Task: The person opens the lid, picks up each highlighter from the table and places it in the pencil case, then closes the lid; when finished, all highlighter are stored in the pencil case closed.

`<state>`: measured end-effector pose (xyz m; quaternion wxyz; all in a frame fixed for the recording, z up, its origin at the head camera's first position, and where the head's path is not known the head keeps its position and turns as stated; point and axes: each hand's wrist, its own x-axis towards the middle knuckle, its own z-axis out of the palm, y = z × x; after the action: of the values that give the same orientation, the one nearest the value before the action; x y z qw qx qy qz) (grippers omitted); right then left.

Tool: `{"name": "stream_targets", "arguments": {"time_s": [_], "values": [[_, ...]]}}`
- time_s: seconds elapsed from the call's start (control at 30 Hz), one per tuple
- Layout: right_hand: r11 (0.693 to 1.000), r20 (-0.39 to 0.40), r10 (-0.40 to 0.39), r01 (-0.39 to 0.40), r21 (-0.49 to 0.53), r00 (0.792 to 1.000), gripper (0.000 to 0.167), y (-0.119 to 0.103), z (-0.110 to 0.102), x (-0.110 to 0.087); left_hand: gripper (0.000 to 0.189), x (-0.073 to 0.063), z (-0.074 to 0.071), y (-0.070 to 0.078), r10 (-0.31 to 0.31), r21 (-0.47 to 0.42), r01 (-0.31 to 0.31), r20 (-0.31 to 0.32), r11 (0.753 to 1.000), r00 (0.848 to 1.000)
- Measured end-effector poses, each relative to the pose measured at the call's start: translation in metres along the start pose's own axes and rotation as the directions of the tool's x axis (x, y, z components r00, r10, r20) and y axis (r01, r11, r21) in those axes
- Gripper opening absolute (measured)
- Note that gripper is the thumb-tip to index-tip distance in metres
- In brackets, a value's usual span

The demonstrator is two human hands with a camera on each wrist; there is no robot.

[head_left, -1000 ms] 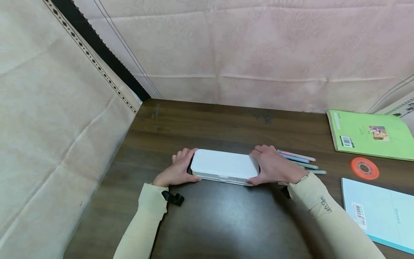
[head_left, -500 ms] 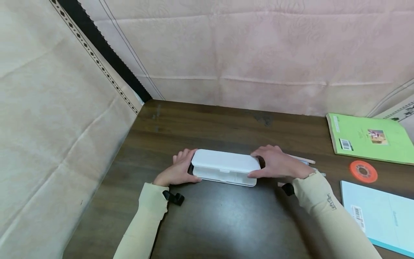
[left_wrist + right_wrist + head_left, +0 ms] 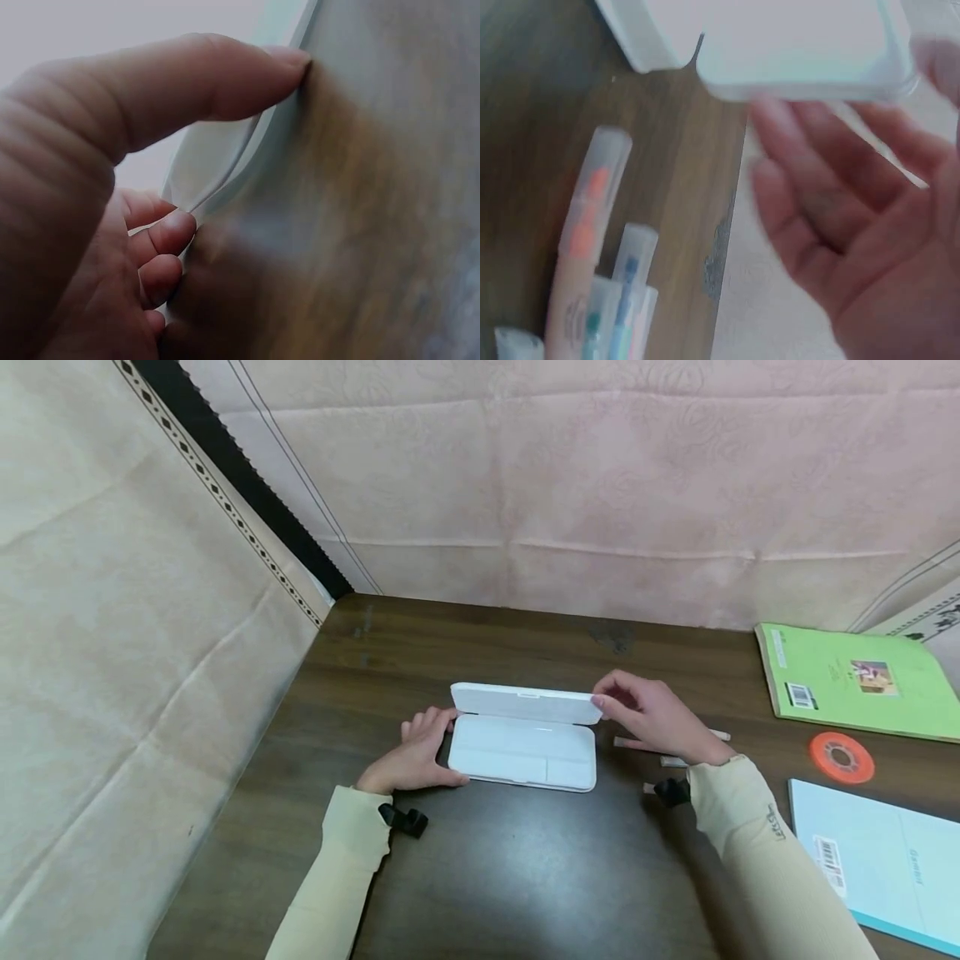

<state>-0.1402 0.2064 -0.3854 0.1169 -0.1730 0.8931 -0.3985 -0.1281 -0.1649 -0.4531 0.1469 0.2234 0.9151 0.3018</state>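
A white pencil case (image 3: 498, 749) sits on the dark wooden table with its lid (image 3: 525, 702) raised at the back. Its inside shows a divider towards the right and nothing lying in it. My left hand (image 3: 417, 756) grips the case's left end, the thumb (image 3: 225, 79) on the front edge and the fingers curled around the end. At the lid's right end, my right hand (image 3: 660, 717) holds the edge between thumb and fingers; in the right wrist view those fingers (image 3: 817, 165) touch the lid's rim.
Several pens and markers, among them an orange-tipped marker (image 3: 577, 247), lie under and beside the right forearm. To the right are an orange ring-shaped disc (image 3: 842, 757), a green book (image 3: 832, 681) and a light blue notebook (image 3: 877, 852). Patterned cloth (image 3: 600, 493) hangs behind the table.
The pencil case lid has swung up and back from closed to standing open. My right hand rose and moved away with it, while my left hand stayed on the left end.
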Motion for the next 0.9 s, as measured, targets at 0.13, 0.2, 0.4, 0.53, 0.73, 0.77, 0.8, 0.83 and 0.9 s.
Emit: {"name": "stream_targets", "arguments": {"time_s": [0.13,0.2,0.4,0.53,0.73,0.77,0.8,0.83,0.9], "values": [[0.997,-0.137,-0.076,0.077,0.003,0.988,0.015,0.002,-0.001,0.002,0.097,0.0,0.001,-0.001,-0.01,-0.006,0.01,0.007,1.0,1.0],[0.996,-0.18,-0.091,0.091,-0.007,0.979,0.015,0.004,0.0,0.004,0.097,0.0,0.001,-0.001,-0.013,-0.003,0.013,0.008,1.0,1.0],[0.995,-0.249,-0.095,0.091,-0.028,0.964,0.016,0.011,0.003,0.017,0.098,0.0,0.001,-0.001,-0.02,0.001,0.02,0.008,1.0,1.0],[0.995,-0.275,-0.082,0.063,-0.077,0.958,0.019,0.015,0.006,0.025,0.099,-0.001,0.003,-0.002,-0.025,-0.002,0.025,0.005,1.0,1.0],[0.987,-0.281,-0.068,0.022,-0.162,0.957,0.021,0.016,0.008,0.028,0.098,-0.001,0.003,-0.003,-0.021,-0.003,0.021,0.001,1.0,1.0],[0.986,-0.281,-0.064,0.017,-0.167,0.958,0.021,0.015,0.008,0.028,0.098,0.0,0.003,-0.002,-0.019,-0.007,0.019,0.0,1.0,1.0],[0.985,-0.277,-0.06,0.012,-0.169,0.959,0.022,0.015,0.007,0.027,0.097,0.0,0.003,-0.002,-0.017,-0.009,0.017,-0.001,1.0,1.0],[0.985,-0.272,-0.056,0.009,-0.17,0.961,0.023,0.015,0.007,0.027,0.097,0.001,0.003,-0.002,-0.017,-0.011,0.017,-0.002,1.0,1.0],[0.987,-0.259,-0.045,0.002,-0.162,0.965,0.025,0.014,0.006,0.025,0.097,0.001,0.002,-0.001,-0.02,-0.01,0.02,0.0,1.0,1.0]]}}
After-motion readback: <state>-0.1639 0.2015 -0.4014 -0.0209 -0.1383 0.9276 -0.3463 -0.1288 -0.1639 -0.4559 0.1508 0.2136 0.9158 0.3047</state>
